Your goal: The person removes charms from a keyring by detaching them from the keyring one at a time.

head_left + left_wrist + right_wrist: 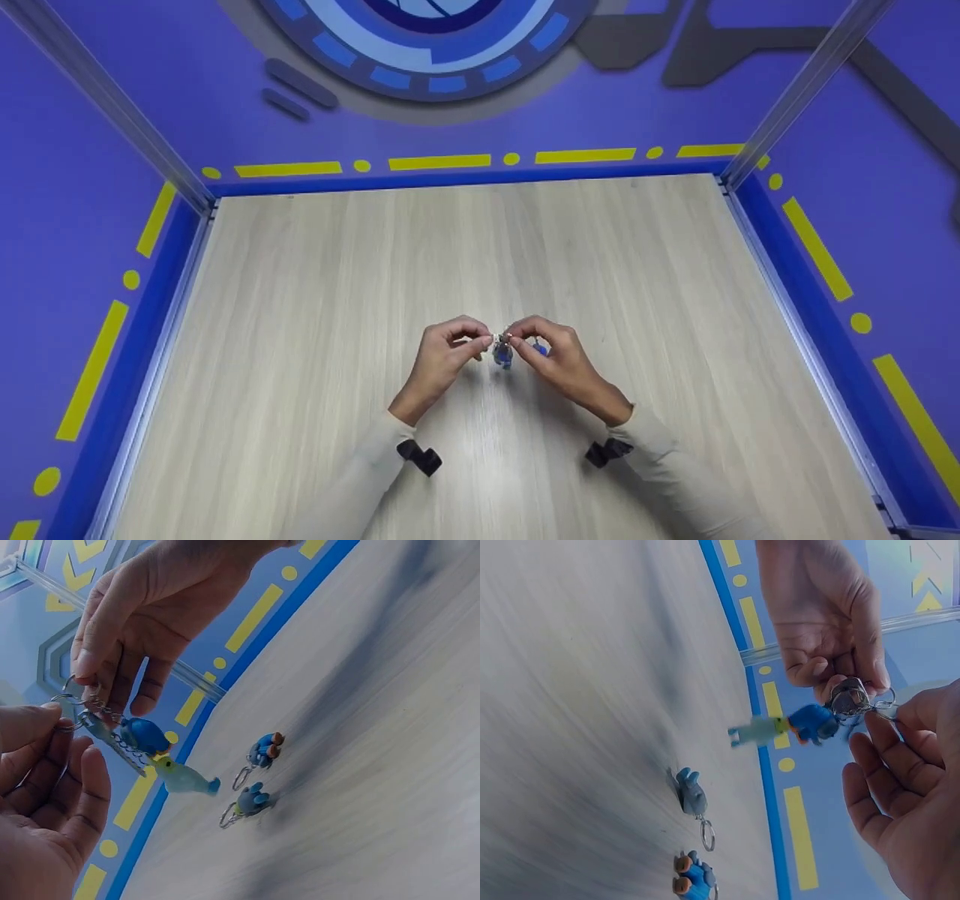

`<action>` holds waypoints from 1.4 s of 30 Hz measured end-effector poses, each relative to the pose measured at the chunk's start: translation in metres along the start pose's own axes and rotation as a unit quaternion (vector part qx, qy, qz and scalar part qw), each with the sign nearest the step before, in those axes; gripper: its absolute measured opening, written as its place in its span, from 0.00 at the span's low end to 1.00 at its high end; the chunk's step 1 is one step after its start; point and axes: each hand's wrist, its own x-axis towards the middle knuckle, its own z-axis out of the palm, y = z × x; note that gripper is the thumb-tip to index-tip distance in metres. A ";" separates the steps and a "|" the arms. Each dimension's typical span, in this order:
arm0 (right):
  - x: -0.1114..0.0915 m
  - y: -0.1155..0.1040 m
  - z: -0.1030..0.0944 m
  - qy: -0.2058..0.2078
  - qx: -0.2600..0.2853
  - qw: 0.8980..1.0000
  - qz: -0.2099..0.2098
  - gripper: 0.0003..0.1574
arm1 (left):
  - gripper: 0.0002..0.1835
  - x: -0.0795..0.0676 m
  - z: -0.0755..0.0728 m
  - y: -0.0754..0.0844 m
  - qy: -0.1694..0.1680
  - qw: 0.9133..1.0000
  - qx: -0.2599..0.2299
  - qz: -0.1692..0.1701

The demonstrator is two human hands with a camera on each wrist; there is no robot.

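Note:
Both hands meet over the table, thumb and fingertips pinching linked metal key rings. My left hand (442,356) grips a ring (69,724) on one side. Opposite it, my right hand (559,356) pinches another ring (886,699). Below the fingers dangle a blue figure charm (146,736) and a pale green figure charm (186,778) with a yellow top. A slim grey metal piece (109,736) hangs beside them on short chains; its kind cannot be made out. In the head view the hanging bunch (502,352) shows small between the hands.
Two more keychains lie on the wooden tabletop (300,300): a blue figure (265,750) with orange feet and a grey-blue figure (253,799), each with a ring. Blue panels (480,135) with yellow markings and metal posts border the table at the back and sides.

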 end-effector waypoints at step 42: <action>0.007 -0.015 -0.012 -0.053 -0.024 0.994 0.093 0.03 | 0.03 0.007 -0.007 0.009 -0.045 0.993 0.110 0.016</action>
